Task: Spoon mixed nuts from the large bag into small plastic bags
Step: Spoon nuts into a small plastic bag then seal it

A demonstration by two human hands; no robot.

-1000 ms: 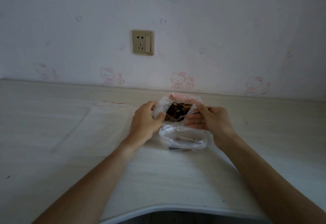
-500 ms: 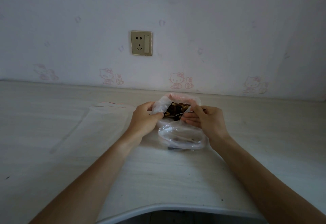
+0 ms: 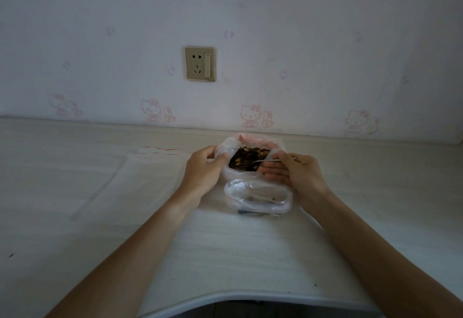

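The large clear bag stands open near the wall, with dark mixed nuts showing inside. My left hand pinches the bag's left rim and holds the mouth open. My right hand grips a metal spoon whose bowl lies among the nuts. Just in front sits a small plastic bag, open at the top, with a few bits inside.
Flat clear plastic bags with red seal strips lie on the pale table to the left. A wall socket is on the wall behind. The table's curved front edge runs near the bottom.
The spoon has gone further left into the nuts, and my right hand has shifted slightly toward the bag's mouth. My left hand keeps its hold on the rim.
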